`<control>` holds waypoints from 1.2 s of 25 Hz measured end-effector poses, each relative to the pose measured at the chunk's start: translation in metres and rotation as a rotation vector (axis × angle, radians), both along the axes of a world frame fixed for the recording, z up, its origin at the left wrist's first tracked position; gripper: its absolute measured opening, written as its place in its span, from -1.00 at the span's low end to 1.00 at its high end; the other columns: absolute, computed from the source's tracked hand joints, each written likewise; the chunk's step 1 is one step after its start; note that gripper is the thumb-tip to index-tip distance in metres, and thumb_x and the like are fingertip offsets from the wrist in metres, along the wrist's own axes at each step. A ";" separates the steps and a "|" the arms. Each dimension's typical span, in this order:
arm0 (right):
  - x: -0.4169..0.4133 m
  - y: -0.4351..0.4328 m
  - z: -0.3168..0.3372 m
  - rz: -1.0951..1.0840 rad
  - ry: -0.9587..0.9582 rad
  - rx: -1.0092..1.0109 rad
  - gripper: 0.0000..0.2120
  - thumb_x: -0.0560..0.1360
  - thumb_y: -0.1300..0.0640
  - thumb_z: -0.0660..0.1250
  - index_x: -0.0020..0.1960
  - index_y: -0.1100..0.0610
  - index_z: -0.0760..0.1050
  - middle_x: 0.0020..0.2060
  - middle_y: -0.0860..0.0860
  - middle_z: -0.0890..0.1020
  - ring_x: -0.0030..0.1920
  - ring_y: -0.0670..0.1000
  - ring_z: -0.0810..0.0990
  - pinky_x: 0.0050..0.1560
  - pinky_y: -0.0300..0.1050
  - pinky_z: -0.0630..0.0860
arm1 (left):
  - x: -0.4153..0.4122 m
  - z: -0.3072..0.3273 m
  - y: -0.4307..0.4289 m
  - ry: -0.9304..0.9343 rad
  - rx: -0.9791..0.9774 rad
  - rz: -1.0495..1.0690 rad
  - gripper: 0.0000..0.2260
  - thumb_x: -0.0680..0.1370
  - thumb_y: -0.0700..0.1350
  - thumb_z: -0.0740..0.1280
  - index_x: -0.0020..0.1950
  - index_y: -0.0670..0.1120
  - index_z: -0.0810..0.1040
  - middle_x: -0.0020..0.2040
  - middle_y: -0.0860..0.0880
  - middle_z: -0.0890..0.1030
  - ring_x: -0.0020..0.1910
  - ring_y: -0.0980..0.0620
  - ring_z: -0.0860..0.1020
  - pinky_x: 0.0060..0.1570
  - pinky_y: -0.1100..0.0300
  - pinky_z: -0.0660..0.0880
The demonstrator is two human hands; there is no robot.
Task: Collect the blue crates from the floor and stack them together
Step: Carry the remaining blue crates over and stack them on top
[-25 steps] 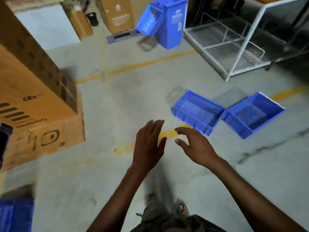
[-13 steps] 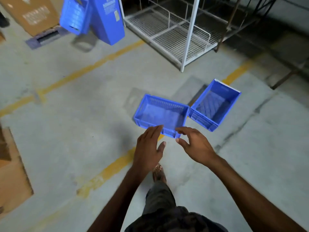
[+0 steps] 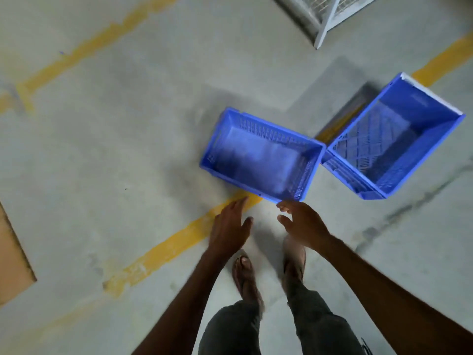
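Two empty blue crates with perforated walls stand on the concrete floor, touching at one corner. The nearer crate [image 3: 258, 156] sits just ahead of my feet. The second crate [image 3: 394, 139], turned at an angle, is to its right. My left hand [image 3: 230, 226] hovers with fingers stretched out, short of the nearer crate's front edge. My right hand [image 3: 302, 221] is relaxed and open, its fingertips right by that crate's near right corner. Neither hand holds anything.
A yellow floor line [image 3: 163, 247] runs diagonally under the nearer crate. A white wire-mesh rack's corner [image 3: 325, 19] stands at the top right. A brown cardboard edge [image 3: 12, 262] lies at the far left. My two feet [image 3: 268, 270] are below the hands.
I have stepped closer and looked further down, so both crates appear larger and nearer. Both hands stayed open and reached down to the nearer crate's front edge. The blue bins at the back left the view.
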State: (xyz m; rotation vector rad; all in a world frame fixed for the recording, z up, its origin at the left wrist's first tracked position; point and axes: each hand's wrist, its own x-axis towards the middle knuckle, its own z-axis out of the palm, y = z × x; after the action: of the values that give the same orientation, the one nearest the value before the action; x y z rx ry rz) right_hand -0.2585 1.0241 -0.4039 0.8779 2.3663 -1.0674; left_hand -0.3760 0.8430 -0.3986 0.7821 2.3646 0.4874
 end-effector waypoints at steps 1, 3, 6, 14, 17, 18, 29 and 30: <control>-0.010 0.006 -0.038 0.028 -0.028 0.007 -0.69 0.55 0.05 0.36 0.29 -0.01 0.50 0.18 -0.06 0.62 0.25 0.03 0.53 0.24 -0.04 0.47 | -0.008 -0.035 0.007 -0.019 -0.031 0.028 -0.44 0.57 0.04 0.30 0.56 -0.02 0.30 0.47 -0.07 0.44 0.43 -0.10 0.42 0.35 -0.01 0.40; -0.030 0.016 -0.115 0.110 -0.083 0.063 -0.62 0.56 0.05 0.35 0.36 0.03 0.45 0.27 -0.01 0.57 0.35 0.06 0.47 0.32 -0.04 0.41 | -0.021 -0.108 0.020 -0.054 -0.078 0.056 -0.44 0.59 0.00 0.32 0.58 -0.01 0.27 0.50 -0.07 0.41 0.45 -0.11 0.39 0.36 -0.02 0.38; -0.048 0.023 -0.230 0.244 -0.110 0.244 -0.44 0.53 0.06 0.37 0.48 0.15 0.32 0.37 0.12 0.47 0.41 0.18 0.39 0.37 0.08 0.36 | -0.037 -0.200 0.041 -0.082 -0.101 0.037 -0.41 0.59 -0.03 0.34 0.59 -0.03 0.23 0.52 -0.10 0.38 0.47 -0.15 0.37 0.38 -0.04 0.37; -0.065 0.017 -0.302 0.390 -0.161 0.403 -0.59 0.39 0.34 0.37 0.24 0.24 0.49 -0.05 0.21 0.63 -0.01 0.26 0.63 -0.05 0.08 0.56 | -0.033 -0.274 0.033 -0.006 -0.062 -0.019 -0.30 0.54 -0.09 0.38 0.63 -0.01 0.15 0.58 -0.06 0.27 0.53 -0.11 0.27 0.39 -0.05 0.34; -0.070 0.047 -0.231 0.397 -0.163 0.263 -0.60 0.41 0.32 0.35 0.24 0.19 0.49 0.00 0.21 0.65 0.08 0.28 0.62 0.04 0.11 0.54 | -0.041 -0.230 0.036 0.192 -0.074 -0.114 -0.21 0.51 -0.08 0.39 0.65 0.04 0.05 0.65 -0.03 0.08 0.61 -0.12 0.10 0.46 -0.06 0.22; -0.075 0.062 -0.199 0.384 -0.145 0.219 -0.65 0.42 0.31 0.34 0.20 0.18 0.50 0.01 0.21 0.65 0.08 0.28 0.62 0.04 0.12 0.54 | -0.048 -0.209 0.040 0.251 -0.078 -0.131 -0.21 0.51 -0.06 0.39 0.65 0.06 0.04 0.65 0.00 0.05 0.62 -0.13 0.06 0.49 -0.09 0.17; -0.109 0.086 0.135 0.408 -0.031 -0.044 -0.91 0.52 0.00 0.42 0.03 -0.12 0.62 -0.05 -0.08 0.71 0.00 -0.01 0.66 0.01 -0.04 0.55 | -0.092 0.057 0.000 -0.146 -0.126 -0.157 -0.56 0.50 0.37 0.31 0.07 0.01 0.50 0.00 -0.02 0.64 0.01 -0.12 0.60 -0.07 0.05 0.46; -0.106 0.081 0.160 0.382 -0.012 -0.082 -0.85 0.48 -0.10 0.46 0.01 -0.11 0.61 -0.12 -0.10 0.69 -0.06 -0.04 0.66 -0.01 -0.04 0.56 | -0.076 0.080 -0.010 -0.165 -0.056 -0.079 -0.58 0.49 0.34 0.35 0.05 0.01 0.51 -0.04 0.00 0.62 -0.03 -0.09 0.59 -0.11 0.06 0.45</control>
State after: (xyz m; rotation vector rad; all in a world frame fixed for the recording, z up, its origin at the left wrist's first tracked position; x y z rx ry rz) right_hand -0.3648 1.1051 -0.2434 0.3780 2.3341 -0.9866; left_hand -0.4519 0.8326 -0.3188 0.7760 2.1771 0.4335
